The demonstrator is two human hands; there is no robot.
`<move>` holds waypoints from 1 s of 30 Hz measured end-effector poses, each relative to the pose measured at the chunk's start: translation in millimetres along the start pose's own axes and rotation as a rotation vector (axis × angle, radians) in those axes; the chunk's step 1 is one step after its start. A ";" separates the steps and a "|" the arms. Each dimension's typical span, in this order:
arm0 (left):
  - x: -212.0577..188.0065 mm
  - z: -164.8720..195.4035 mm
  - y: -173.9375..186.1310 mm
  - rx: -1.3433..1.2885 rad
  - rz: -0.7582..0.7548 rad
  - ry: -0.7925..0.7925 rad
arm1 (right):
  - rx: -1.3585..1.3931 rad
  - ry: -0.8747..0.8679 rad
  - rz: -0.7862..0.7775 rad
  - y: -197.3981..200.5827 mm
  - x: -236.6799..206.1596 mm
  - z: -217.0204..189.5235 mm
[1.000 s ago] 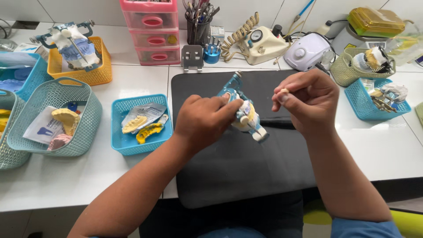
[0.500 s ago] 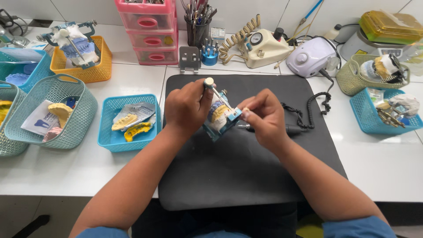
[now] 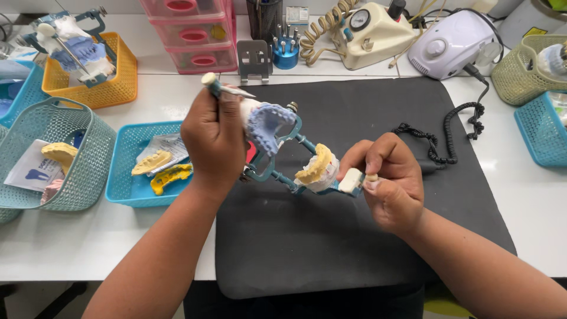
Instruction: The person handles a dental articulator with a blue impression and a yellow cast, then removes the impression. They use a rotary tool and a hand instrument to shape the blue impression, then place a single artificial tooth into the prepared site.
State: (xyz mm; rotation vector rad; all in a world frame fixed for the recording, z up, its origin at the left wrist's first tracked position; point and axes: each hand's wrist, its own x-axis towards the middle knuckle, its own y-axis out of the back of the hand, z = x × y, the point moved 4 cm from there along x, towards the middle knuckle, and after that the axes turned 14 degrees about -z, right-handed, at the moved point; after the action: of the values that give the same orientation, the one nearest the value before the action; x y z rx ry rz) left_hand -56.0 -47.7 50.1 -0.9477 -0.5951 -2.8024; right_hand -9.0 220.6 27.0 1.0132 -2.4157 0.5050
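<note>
My left hand [image 3: 214, 137] grips the upper half of a teal dental articulator [image 3: 277, 159], swung open, with a blue-violet jaw cast [image 3: 267, 123] on it. The same hand also holds a thin pointed tool [image 3: 223, 88] with a cream knob sticking up. The lower arm carries a white plaster base with a yellow wax rim [image 3: 316, 162]. My right hand [image 3: 390, 180] holds the articulator's lower end at a small white block [image 3: 349, 180] and pinches a small tooth-like piece [image 3: 371, 177] in its fingertips. All of this hovers over a black mat [image 3: 354, 230].
A blue tray [image 3: 121, 183] with yellow casts and a teal basket [image 3: 88, 171] sit left. An orange basket [image 3: 112, 88] holds another articulator. Pink drawers [image 3: 195, 35], a tool holder [image 3: 285, 50], a cream gauge unit [image 3: 369, 29], a white motor unit [image 3: 443, 38] with coiled cable [image 3: 440, 142] line the back.
The articulator has been swung open, its upper half lifted to the left by my left hand. My right hand has shifted right to the lower end. The view has moved closer.
</note>
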 end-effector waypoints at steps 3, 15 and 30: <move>6.2 -13.5 5.7 -0.543 0.028 0.021 | -0.147 -0.104 -0.035 0.0 2.6 -0.3; 2.9 -6.6 -8.3 -0.829 -0.108 0.340 | -0.446 -0.561 0.109 19.6 19.6 12.5; 2.9 -14.3 -10.7 -0.736 -0.271 0.510 | -0.317 -0.546 0.130 23.3 27.8 10.9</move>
State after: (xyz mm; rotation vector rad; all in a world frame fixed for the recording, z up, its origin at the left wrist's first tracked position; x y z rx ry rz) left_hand -68.8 -43.6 38.0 -0.1658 0.4374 -3.3671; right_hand -46.3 214.9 29.8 0.9448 -2.9251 -0.1443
